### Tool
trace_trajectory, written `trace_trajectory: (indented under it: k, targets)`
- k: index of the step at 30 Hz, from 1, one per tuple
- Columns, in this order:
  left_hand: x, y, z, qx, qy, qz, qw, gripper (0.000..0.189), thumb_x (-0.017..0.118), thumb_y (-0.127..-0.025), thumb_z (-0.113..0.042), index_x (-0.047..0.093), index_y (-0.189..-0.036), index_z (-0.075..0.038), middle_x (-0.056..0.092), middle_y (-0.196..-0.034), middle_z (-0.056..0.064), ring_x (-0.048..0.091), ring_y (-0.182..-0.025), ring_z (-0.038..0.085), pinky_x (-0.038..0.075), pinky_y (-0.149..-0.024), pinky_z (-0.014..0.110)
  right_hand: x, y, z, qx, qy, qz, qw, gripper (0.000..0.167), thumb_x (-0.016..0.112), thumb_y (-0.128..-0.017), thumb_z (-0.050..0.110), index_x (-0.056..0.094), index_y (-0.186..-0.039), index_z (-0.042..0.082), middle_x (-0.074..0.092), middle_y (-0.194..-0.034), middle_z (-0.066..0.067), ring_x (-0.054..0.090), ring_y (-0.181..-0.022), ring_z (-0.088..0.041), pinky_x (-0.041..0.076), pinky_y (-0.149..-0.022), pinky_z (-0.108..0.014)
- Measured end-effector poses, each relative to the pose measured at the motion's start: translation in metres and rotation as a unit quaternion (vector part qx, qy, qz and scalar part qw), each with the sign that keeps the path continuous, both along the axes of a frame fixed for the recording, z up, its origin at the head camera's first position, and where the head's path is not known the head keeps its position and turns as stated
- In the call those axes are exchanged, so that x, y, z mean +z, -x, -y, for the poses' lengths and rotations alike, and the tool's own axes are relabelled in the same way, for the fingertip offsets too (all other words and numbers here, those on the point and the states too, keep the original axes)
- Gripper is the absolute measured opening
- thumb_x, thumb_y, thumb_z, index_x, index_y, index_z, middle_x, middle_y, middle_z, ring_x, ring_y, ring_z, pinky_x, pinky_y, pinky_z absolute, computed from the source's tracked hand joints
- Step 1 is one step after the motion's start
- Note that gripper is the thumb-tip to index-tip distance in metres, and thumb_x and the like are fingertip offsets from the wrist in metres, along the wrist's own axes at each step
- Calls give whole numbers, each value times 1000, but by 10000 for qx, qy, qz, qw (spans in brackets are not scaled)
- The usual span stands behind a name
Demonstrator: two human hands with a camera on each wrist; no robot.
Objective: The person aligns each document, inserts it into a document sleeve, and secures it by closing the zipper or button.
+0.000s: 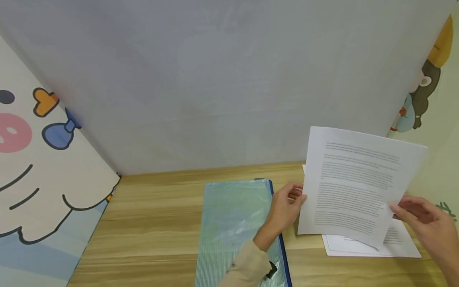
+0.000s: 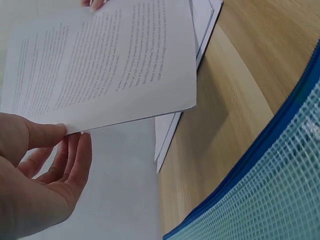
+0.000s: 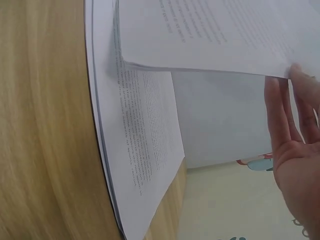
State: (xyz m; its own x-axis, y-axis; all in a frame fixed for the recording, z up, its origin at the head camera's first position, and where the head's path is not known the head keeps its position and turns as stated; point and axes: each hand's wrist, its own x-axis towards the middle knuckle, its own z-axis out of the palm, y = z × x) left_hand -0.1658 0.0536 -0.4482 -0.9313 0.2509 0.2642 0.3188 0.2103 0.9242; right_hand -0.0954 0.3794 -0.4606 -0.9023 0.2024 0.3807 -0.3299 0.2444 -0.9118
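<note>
Aloft — papers (image 1: 353, 187) between both hands (image 1: 283, 207) (image 1: 426, 223)

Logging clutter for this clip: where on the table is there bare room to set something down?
Most room: the wood-grain table left of the mesh pouch, to the cartoon panel. A narrow strip separates pouch and lower pages. Crowded: the right, where left hand and right hand hold printed sheets above those pages.

In the lower frame, the wood-grain bench (image 1: 150, 223) carried a blue-edged mesh document pouch (image 1: 229, 215) centrally and printed sheets (image 1: 396, 241) rightward.
</note>
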Motion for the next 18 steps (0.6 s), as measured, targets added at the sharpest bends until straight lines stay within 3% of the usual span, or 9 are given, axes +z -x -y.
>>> trace_trajectory:
  k: [11, 18]
  targets:
    - [5, -4, 16, -418, 387, -558, 9968, 12, 69, -98, -4, 69, -110, -3, 71, -98, 8, 65, -90, 7, 53, -76, 15, 0, -5, 1, 208, -249, 71, 9994, 31, 64, -89, -21, 63, -118, -10, 75, -105, 6, 72, -89, -4, 52, -83, -10]
    - [4, -5, 21, -636, 358, -683, 9950, 7, 69, -97, -3, 69, -104, -4, 73, -98, 9, 68, -90, 9, 54, -76, 16, -1, -7, -2, 710, 100, -180, 9973, 35, 58, -88, -27, 59, -121, -13, 72, -113, 1, 71, -98, -5, 52, -85, -12]
